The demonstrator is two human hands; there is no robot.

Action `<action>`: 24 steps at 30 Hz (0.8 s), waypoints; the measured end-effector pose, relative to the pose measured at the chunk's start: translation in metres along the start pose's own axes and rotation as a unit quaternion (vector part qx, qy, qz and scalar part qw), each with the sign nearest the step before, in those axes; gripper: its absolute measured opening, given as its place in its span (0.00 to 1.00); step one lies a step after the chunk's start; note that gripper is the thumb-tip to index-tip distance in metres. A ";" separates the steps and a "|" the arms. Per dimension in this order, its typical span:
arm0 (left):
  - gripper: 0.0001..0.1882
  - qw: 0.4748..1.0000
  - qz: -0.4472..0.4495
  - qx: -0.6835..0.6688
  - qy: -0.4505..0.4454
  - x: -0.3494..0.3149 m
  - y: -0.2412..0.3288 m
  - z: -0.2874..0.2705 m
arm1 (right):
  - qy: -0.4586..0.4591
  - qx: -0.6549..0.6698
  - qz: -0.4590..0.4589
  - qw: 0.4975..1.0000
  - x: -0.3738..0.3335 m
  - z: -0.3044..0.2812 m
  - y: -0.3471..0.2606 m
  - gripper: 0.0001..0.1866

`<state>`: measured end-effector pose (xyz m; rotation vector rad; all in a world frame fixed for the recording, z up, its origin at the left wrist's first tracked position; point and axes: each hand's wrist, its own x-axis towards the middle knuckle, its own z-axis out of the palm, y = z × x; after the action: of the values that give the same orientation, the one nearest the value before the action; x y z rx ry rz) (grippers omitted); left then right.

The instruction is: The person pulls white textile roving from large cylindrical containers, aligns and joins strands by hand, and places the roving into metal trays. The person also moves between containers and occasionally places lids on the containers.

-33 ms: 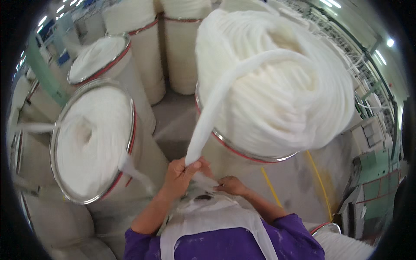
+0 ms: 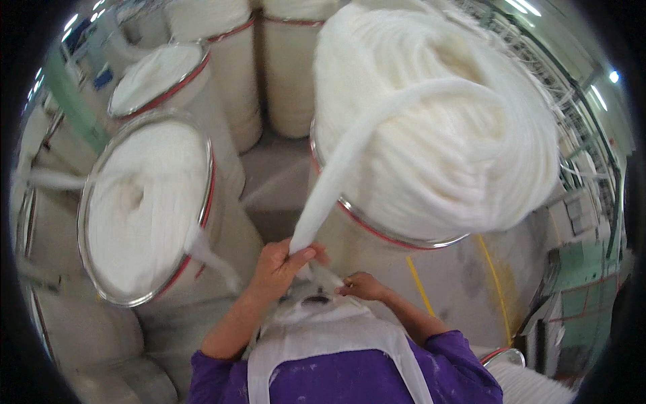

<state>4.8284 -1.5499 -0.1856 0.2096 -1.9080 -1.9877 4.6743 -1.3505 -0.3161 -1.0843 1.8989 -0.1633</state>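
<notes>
A thick white fibre sliver (image 2: 336,161) arches down from the heaped coils (image 2: 437,148) on a large can (image 2: 377,233) with a red-banded metal rim. My left hand (image 2: 282,264) is closed round this sliver in front of my chest. Below that grip a thinner tail of the sliver runs across to my right hand (image 2: 363,286). The fingers of my right hand pinch that tail, close to my white apron (image 2: 323,339). The very end of the tail is hard to make out.
At left stands another can of sliver (image 2: 148,209), a loose strand (image 2: 214,259) hanging over its rim. More filled cans (image 2: 232,87) stand behind. Yellow lines (image 2: 496,286) mark the grey floor at right, beside green machinery (image 2: 579,273). A further can (image 2: 505,357) is at lower right.
The view has shifted slightly, so the cans sit a little higher and the big heap further right. Both hands keep their hold on the sliver, with barely any movement.
</notes>
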 end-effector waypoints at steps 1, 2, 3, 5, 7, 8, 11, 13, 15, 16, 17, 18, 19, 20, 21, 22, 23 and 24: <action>0.13 0.998 -0.027 0.055 0.006 -0.009 -0.013 -0.007 | -0.013 0.178 -0.009 0.984 -0.002 0.012 0.020 0.27; 0.14 0.994 -0.034 0.106 0.022 -0.025 -0.027 -0.012 | -0.052 0.318 0.045 0.946 -0.002 0.025 0.040 0.26; 0.15 0.990 -0.102 0.079 0.058 -0.042 -0.045 -0.014 | -0.036 0.353 0.054 0.933 -0.001 0.036 0.060 0.26; 0.18 0.978 -0.153 0.027 0.140 -0.074 -0.083 -0.017 | -0.038 0.263 0.100 0.959 0.010 0.058 0.092 0.23; 0.21 0.942 -0.200 0.001 0.269 -0.111 -0.117 -0.015 | -0.006 0.094 0.075 0.993 0.023 0.086 0.108 0.19; 0.22 0.914 -0.239 -0.009 0.328 -0.129 -0.130 -0.014 | 0.009 0.005 0.078 0.997 0.027 0.097 0.113 0.17; 0.23 0.850 -0.122 0.100 0.503 -0.160 -0.148 -0.024 | 0.081 -0.147 0.110 0.980 0.039 0.112 0.115 0.13; 0.23 0.810 -0.069 0.170 0.556 -0.156 -0.145 -0.041 | 0.082 -0.170 0.094 0.977 0.039 0.105 0.106 0.13; 0.24 0.796 -0.028 0.232 0.559 -0.136 -0.139 -0.062 | 0.062 -0.164 0.059 0.983 0.034 0.084 0.087 0.13; 0.24 0.816 -0.044 0.237 0.525 -0.122 -0.136 -0.069 | 0.047 -0.137 0.024 0.989 0.029 0.068 0.073 0.13; 0.23 0.837 -0.056 0.241 0.489 -0.108 -0.134 -0.074 | 0.032 -0.114 0.007 0.993 0.024 0.051 0.056 0.13; 0.22 0.857 -0.063 0.233 0.456 -0.097 -0.131 -0.075 | 0.050 -0.112 -0.045 0.991 0.017 0.033 0.035 0.14; 0.21 0.882 -0.097 0.170 0.429 -0.087 -0.131 -0.072 | 0.067 -0.113 -0.082 0.988 0.011 0.018 0.010 0.14; 0.19 0.901 -0.126 0.095 0.403 -0.081 -0.130 -0.066 | 0.070 -0.117 -0.095 0.986 0.002 0.003 -0.018 0.15; 0.18 0.916 -0.145 0.009 0.374 -0.077 -0.129 -0.058 | 0.126 -0.157 -0.157 0.967 -0.012 -0.010 -0.047 0.15; 0.18 0.915 -0.160 -0.040 0.369 -0.077 -0.130 -0.049 | 0.147 -0.207 -0.165 0.953 -0.027 -0.021 -0.075 0.15; 0.17 0.912 -0.164 -0.101 0.364 -0.079 -0.129 -0.038 | 0.147 -0.251 -0.168 0.942 -0.040 -0.032 -0.102 0.17; 0.17 0.904 -0.170 -0.160 0.357 -0.085 -0.128 -0.030 | 0.144 -0.296 -0.164 0.930 -0.054 -0.040 -0.128 0.19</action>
<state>4.8966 -1.5455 -0.3269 1.0735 -1.1144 -1.9937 4.7330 -1.4001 -0.1942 -1.8752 2.0699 0.0802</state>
